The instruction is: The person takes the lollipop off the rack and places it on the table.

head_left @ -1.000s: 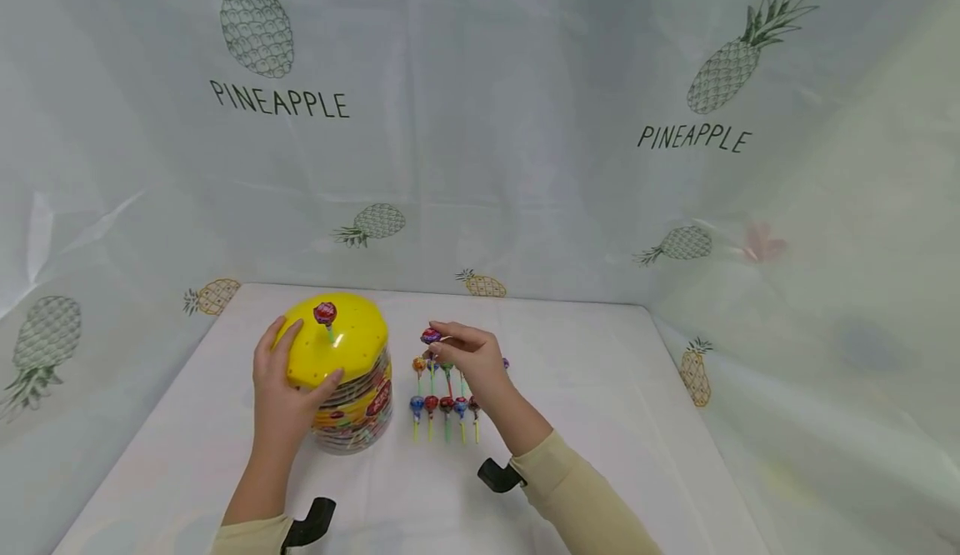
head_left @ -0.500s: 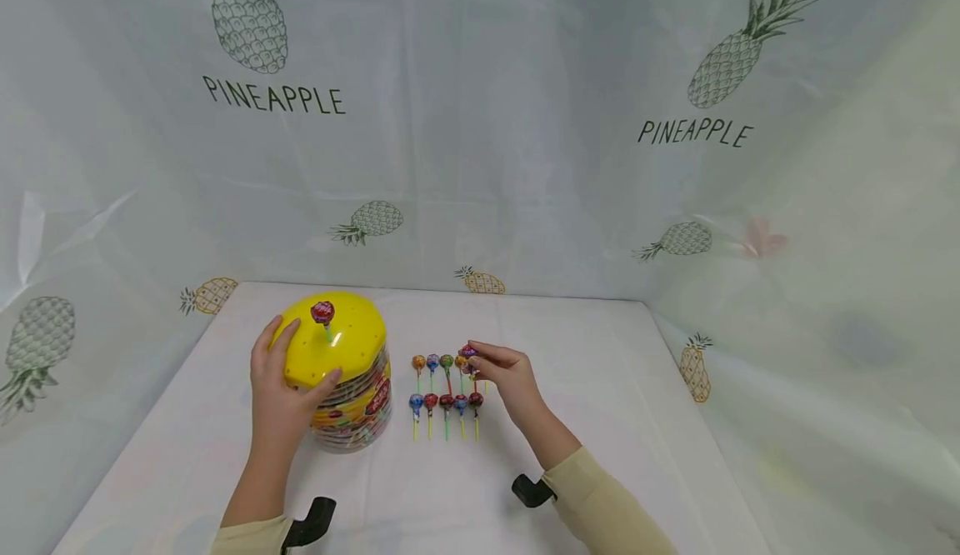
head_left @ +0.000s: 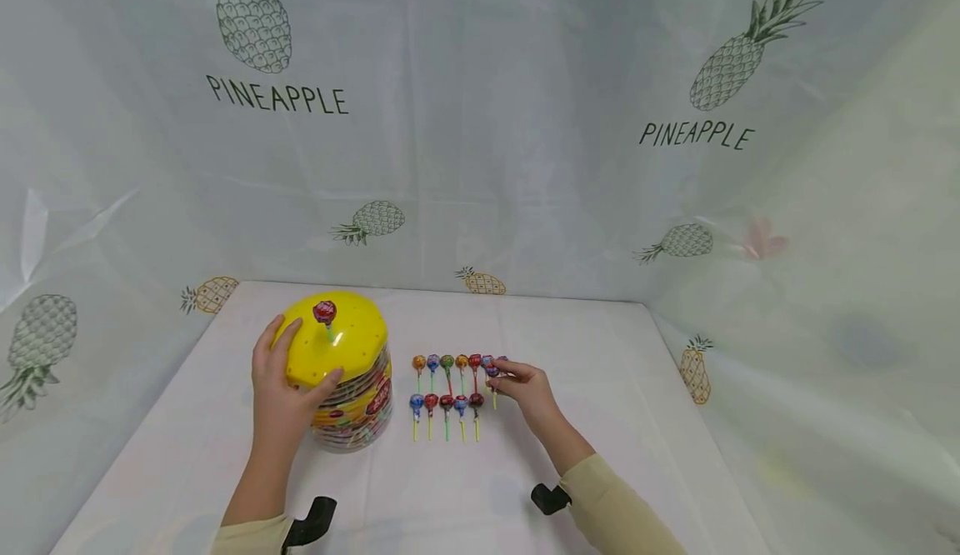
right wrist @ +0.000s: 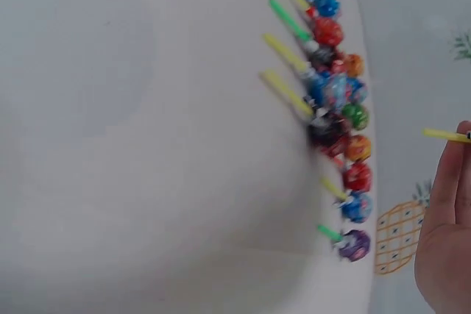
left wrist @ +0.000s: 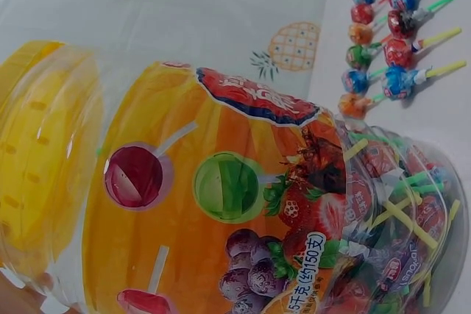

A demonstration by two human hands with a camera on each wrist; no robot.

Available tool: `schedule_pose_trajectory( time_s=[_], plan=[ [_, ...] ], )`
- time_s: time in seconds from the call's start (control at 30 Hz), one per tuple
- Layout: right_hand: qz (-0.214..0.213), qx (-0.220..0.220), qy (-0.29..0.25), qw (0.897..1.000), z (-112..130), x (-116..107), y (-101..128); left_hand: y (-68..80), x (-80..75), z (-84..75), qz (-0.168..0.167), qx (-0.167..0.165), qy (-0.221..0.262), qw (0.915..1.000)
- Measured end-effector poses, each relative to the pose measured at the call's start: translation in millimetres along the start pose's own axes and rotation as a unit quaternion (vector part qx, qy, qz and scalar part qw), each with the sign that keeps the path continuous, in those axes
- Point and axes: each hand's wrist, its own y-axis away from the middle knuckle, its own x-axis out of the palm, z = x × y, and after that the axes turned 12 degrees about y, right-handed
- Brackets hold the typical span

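Observation:
A clear plastic jar [head_left: 365, 409] of lollipops stands on the table under a yellow lid [head_left: 356, 317]. My left hand [head_left: 281, 397] holds the jar at its lid, thumb at the front and fingers over the far left edge. One red-wrapped lollipop [head_left: 325, 312] stands upright from the lid's top. My right hand [head_left: 528, 387] pinches a lollipop by its head, its yellow stick [right wrist: 444, 135] showing in the right wrist view. This hand is at the right end of two rows of lollipops, the back row [head_left: 447, 362] and the front row [head_left: 446, 402], with sticks toward me.
The table [head_left: 585, 355] has a white cover, and a pineapple-print sheet [head_left: 510, 122] hangs behind and beside it. In the left wrist view, more lollipops [left wrist: 394, 270] show through the jar's bottom part. Black mounts [head_left: 551, 498] sit at both sleeves.
My right hand has carried the pinched lollipop rightward and lower, from above the back row's left end to its right end. My left hand and the jar have stayed in place.

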Motion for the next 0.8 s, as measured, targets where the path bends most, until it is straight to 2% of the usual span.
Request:
schedule_pose_trajectory(
  time_s=[0.33,0.6,0.8],
  plan=[
    [0.011,0.068,0.044,0.997,-31.0,-0.6,-2.2,-0.3,-0.8,0.6,0.000,0.000,-0.004,1.0000],
    [0.015,0.049,0.088,0.995,-42.0,1.2,-3.9,-0.4,-0.7,0.5,-0.002,-0.001,-0.003,1.0000],
    [0.007,0.056,0.145,0.988,-48.7,2.5,-8.6,-0.5,-0.8,0.1,0.000,0.001,0.000,1.0000]
  ],
)
